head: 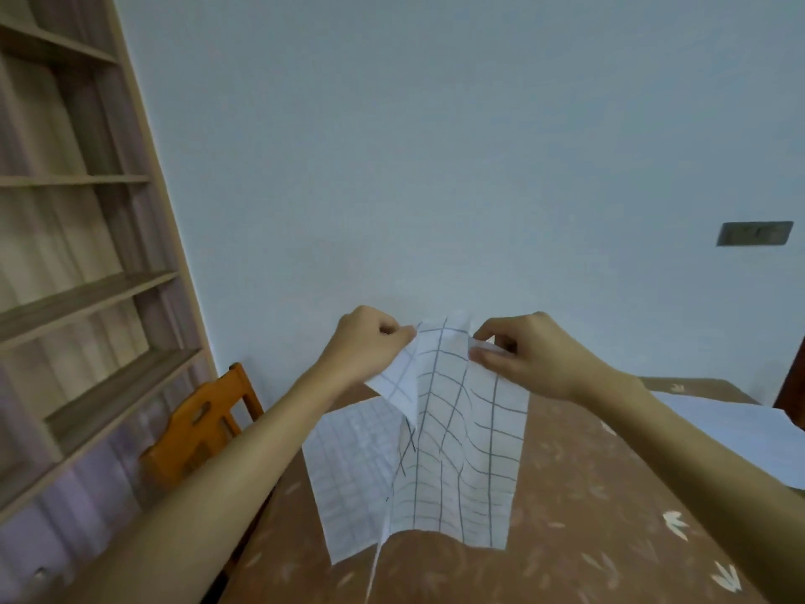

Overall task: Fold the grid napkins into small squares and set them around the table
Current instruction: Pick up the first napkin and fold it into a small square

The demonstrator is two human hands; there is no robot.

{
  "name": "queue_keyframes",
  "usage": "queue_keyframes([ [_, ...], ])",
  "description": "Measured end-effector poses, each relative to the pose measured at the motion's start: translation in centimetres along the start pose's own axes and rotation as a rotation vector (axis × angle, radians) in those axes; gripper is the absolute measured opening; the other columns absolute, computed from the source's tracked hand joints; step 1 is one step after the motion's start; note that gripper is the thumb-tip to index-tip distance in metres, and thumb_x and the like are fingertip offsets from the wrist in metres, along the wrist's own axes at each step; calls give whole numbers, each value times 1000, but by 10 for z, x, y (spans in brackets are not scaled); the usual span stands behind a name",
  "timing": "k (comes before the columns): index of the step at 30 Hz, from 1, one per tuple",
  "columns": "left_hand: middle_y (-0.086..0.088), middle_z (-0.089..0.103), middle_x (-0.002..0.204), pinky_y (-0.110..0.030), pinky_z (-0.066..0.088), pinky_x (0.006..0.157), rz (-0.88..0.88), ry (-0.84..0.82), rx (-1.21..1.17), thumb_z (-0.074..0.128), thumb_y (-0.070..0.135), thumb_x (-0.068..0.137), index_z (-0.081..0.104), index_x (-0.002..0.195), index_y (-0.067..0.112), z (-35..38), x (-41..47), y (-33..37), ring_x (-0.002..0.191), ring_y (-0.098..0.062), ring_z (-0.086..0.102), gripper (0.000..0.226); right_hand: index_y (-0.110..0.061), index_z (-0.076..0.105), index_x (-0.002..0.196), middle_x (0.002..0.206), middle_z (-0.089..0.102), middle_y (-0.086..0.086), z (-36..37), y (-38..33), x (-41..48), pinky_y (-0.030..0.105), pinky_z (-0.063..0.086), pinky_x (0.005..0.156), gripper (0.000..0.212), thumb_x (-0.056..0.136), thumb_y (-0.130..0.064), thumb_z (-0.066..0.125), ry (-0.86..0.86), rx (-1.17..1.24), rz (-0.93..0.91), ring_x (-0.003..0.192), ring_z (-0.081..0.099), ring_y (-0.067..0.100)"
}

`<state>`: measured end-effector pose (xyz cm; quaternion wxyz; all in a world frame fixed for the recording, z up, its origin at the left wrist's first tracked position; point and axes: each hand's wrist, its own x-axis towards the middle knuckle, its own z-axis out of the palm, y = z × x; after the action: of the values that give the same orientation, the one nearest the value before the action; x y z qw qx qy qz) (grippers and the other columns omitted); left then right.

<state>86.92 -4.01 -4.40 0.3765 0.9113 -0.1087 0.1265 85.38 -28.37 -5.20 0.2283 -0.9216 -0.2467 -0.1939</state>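
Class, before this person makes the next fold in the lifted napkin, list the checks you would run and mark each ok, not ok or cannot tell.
1. Left hand has a grip on a top corner of the lifted white paper napkin with dark grid lines: ok.
2. Right hand pinches the other top corner: ok.
3. Napkin hangs flat: not ok, creased down its left side.
4. Top corners aligned: cannot tell.
5. Brown leaf-patterned tablecloth free underneath: not ok, a second, fainter-gridded white napkin lies there.
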Motion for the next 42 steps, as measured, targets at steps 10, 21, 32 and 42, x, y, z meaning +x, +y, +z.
queue_keyframes([
  [10,10,56,46,-16,41,39,-108,-20,-326,55,24,98,50,60,8,1,-14,30,39,-5,55,42,-21,75,96,86,74,-8,8,-48,7,30,50,72,14,94,-29,65,149,212,-5,80,66,14],
  [21,-17,77,101,-41,60,88,-243,-210,-700,41,46,104,70,105,5,-14,-23,45,92,-29,76,50,-21,67,105,91,66,-8,14,-60,-2,26,50,75,39,78,-44,81,95,189,3,83,60,9],
  [32,4,78,92,-44,60,88,-62,155,-380,61,31,95,74,97,19,-17,-30,33,87,-12,74,18,-24,76,89,76,69,9,-7,-46,-4,22,42,59,18,93,-11,65,146,499,86,63,52,13],
  [42,-8,75,117,-37,54,94,-20,-188,-904,78,26,76,69,119,11,-16,-14,-1,113,-25,69,46,-29,74,108,103,77,-5,-32,-43,-10,31,58,90,24,91,-13,71,155,761,117,97,74,14],
])
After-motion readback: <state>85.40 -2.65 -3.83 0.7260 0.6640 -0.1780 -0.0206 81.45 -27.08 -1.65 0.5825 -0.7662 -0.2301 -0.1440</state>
